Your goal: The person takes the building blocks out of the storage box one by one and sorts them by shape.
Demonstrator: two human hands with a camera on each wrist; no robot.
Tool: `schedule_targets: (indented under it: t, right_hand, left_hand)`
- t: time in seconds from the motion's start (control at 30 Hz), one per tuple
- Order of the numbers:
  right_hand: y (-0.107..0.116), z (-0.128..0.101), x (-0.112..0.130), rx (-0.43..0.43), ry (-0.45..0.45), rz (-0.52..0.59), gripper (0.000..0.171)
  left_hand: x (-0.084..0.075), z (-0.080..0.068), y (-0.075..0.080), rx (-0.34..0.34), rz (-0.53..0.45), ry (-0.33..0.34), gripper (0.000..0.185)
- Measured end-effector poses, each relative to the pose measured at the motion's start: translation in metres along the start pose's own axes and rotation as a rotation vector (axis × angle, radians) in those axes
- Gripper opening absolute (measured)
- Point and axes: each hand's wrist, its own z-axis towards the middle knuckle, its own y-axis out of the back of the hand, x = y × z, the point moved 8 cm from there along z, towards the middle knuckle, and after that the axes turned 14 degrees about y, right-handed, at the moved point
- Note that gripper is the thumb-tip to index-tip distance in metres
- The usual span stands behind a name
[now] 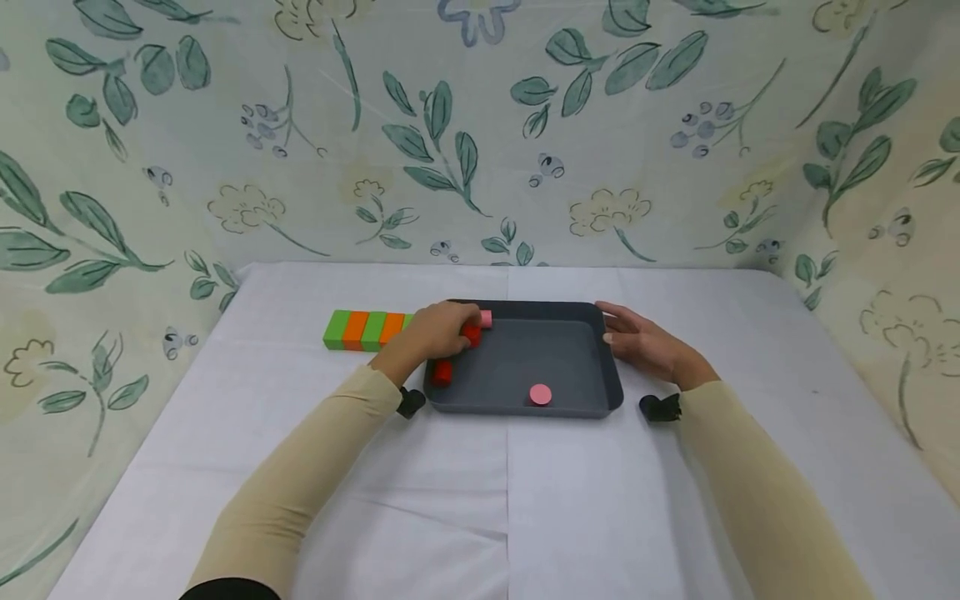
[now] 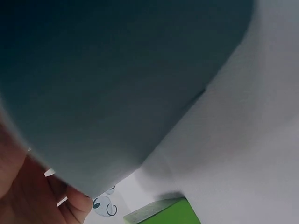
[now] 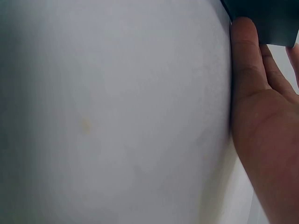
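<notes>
A dark grey tray (image 1: 540, 354) lies on the white-covered table in the head view. My left hand (image 1: 433, 329) reaches over its left rim and pinches a red block (image 1: 471, 335) between thumb and fingers. Another red block (image 1: 442, 372) sits below that hand, inside the tray. One pink piece (image 1: 486, 318) is just beyond the fingertips, and a round pink piece (image 1: 541, 394) lies by the near wall. With fairly straight fingers, my right hand (image 1: 645, 340) touches the tray's right side; its thumb rests against the outer wall in the right wrist view. The tray wall (image 2: 117, 93) hides the pinch in the left wrist view.
A row of green and orange blocks (image 1: 372, 330) stands left of the tray, its right end hidden behind the left hand. Patterned cloth (image 1: 465, 150) hangs behind and beside the table. A dark wrist-worn device (image 1: 660, 408) is below the right hand.
</notes>
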Motion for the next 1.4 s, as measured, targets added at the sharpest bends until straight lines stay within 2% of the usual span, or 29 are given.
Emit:
schedule_targets:
  t: [0.4,0.7,0.83,1.03,1.4]
  right_hand:
    - [0.000,0.002,0.000,-0.004,-0.010,-0.016,0.077]
    - [0.001,-0.001,0.002,-0.003,-0.006,0.002,0.078]
    - [0.000,-0.001,0.002,0.000,-0.008,0.004,0.078]
    - [0.000,0.000,0.000,0.001,-0.016,-0.013,0.078]
    - [0.000,0.000,0.002,0.004,-0.005,-0.007,0.076]
  left_hand:
    - [0.001,0.002,-0.002,0.013,0.022,0.012,0.035]
    - [-0.001,-0.001,-0.002,0.003,0.005,-0.002,0.048]
    - [0.000,-0.001,0.002,-0.014,-0.044,-0.010,0.052]
    - [0.002,-0.006,0.010,-0.007,-0.130,-0.021,0.043]
    - [0.006,-0.024,0.029,-0.074,-0.176,-0.114,0.035]
